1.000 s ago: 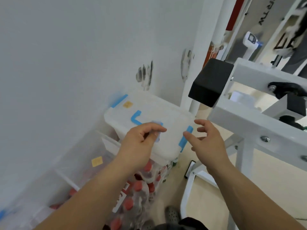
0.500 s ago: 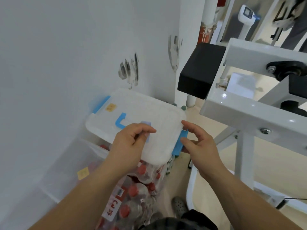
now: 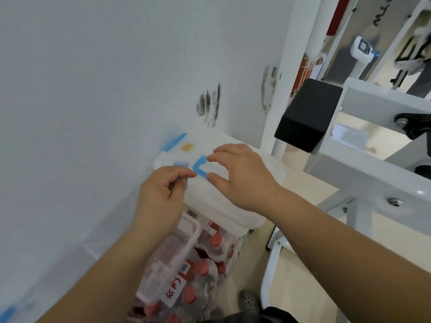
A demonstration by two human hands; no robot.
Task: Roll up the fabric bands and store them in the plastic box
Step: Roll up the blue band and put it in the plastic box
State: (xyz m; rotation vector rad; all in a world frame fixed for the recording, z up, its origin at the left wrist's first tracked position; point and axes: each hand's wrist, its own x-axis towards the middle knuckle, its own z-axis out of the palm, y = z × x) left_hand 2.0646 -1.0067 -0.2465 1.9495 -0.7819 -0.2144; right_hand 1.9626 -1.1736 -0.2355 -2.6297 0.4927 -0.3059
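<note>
Bottle pack point(image 3: 205, 264) below both hands carries the plastic box point(image 3: 233, 206), lid on. Right hand point(image 3: 238, 178) curls thumb and fingers round the blue handle point(image 3: 199, 169) at its fingertips, likely to lift the lid. Left hand point(image 3: 163, 194) pinches the rolled fabric band point(image 3: 180, 164), held ready beside the handle for storing.

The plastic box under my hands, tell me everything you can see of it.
The plastic box is closed under a milky white lid, with a blue handle on top, a blue latch at its wall side and a yellow sticker. It sits atop packed red-capped bottles beside the wall. The right hand pinches the handle; the left hand, holding a pale band, overlaps its near edge.
</note>
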